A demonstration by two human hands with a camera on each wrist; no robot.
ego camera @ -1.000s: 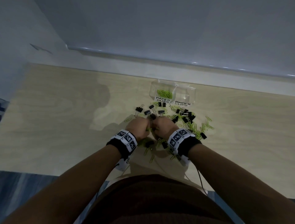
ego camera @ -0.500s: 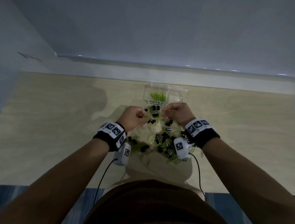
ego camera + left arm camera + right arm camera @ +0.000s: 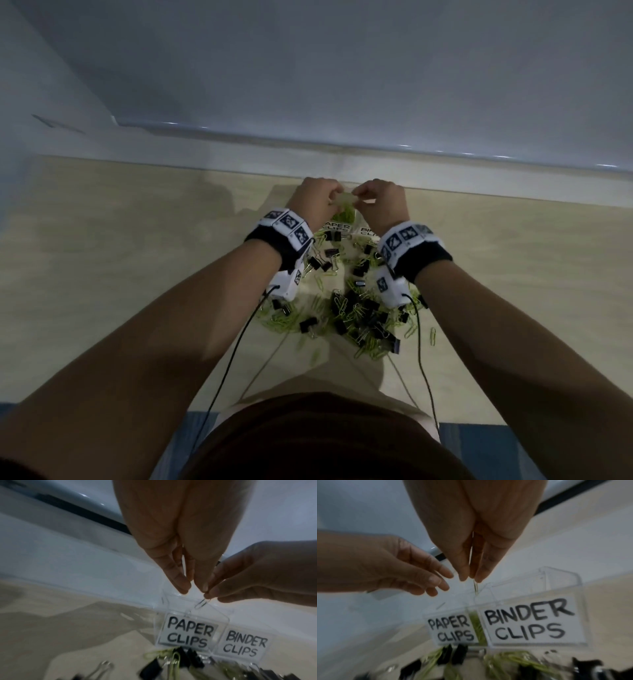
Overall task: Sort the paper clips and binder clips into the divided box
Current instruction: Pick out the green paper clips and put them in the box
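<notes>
A clear divided box (image 3: pixel 337 226) stands at the table's far edge, labelled PAPER CLIPS (image 3: pixel 187 631) on the left and BINDER CLIPS (image 3: pixel 530 623) on the right. Green paper clips (image 3: pixel 344 216) lie in the left compartment. Both hands hover over the box. My right hand (image 3: pixel 471 578) pinches a thin paper clip (image 3: pixel 476 588) that hangs over the divider; the same paper clip (image 3: pixel 202 603) shows in the left wrist view. My left hand (image 3: pixel 440 585) is beside it with loose, nearly straight fingers and holds nothing that I can see. A mixed pile of clips (image 3: pixel 359 308) lies nearer to me.
Black binder clips (image 3: pixel 330 253) and green paper clips (image 3: pixel 284 320) are scattered on the light wooden table (image 3: pixel 137 257) between box and body. A pale ledge (image 3: pixel 308 154) and wall rise just behind the box. Thin cables (image 3: pixel 239 342) trail from both wrists.
Both hands have left the pile near my body and moved forward and up to above the box. The left hand's fingers have loosened.
</notes>
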